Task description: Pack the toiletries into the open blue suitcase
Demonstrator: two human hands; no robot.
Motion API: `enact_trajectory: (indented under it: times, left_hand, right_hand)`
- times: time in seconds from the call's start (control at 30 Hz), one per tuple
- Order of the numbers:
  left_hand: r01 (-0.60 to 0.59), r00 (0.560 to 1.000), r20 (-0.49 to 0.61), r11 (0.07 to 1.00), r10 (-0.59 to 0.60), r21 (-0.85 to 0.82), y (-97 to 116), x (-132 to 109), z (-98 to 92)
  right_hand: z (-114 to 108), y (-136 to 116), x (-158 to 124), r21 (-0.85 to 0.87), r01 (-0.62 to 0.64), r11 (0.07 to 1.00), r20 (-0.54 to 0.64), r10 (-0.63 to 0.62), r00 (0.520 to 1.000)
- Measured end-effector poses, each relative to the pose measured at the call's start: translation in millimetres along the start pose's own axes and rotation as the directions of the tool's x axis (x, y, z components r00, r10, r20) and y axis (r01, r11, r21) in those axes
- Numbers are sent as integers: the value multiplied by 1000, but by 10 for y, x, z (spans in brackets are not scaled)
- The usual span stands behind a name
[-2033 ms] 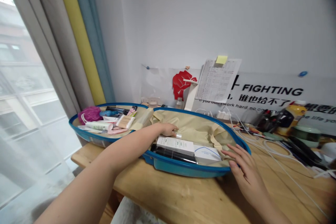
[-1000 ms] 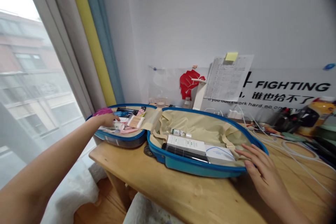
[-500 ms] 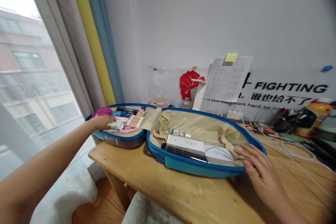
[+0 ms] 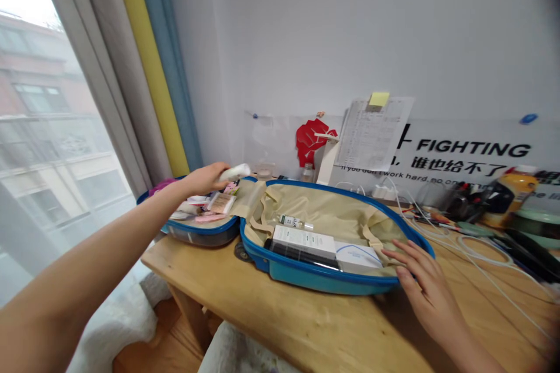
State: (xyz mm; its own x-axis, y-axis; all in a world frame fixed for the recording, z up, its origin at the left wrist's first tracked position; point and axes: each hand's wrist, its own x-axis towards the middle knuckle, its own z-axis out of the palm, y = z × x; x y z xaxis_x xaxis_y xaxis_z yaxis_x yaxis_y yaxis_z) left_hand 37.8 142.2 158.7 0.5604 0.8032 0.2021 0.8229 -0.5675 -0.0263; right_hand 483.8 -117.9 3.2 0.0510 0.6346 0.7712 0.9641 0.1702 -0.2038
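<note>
Tube (image 4: 236,172), white, raised in air above left half of case (image 4: 332,285), clamped in our left hand (image 4: 209,178). Our right hand (image 4: 422,277), well apart from left, fingers spread, reaching over right end of case; whether they press on it, we cannot tell. In left half we see swabs (image 4: 221,203) and purple puff (image 4: 159,187), partly hidden. In right half, bottle (image 4: 296,222) lies just beside white box (image 4: 304,238). Case lies unfolded on table (image 4: 280,326).

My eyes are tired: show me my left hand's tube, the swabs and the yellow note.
Tube (image 4: 235,172): head view, middle of its body.
Swabs (image 4: 221,203): head view, middle of the pack.
Yellow note (image 4: 379,98): head view, its centre.
</note>
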Motion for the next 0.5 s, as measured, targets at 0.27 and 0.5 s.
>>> enact_trajectory:
  times: [0.27,0.5]
  left_hand:
    - [-425,889,170,904,426,-45,1308,783,352]
    - [-419,862,305,908,405,-20,1597,1085,842]
  right_hand:
    - [-53,-34,5,8,-36,999,49,36,998]
    - [-73,-59,-1,2,-20,1000,45,20,999]
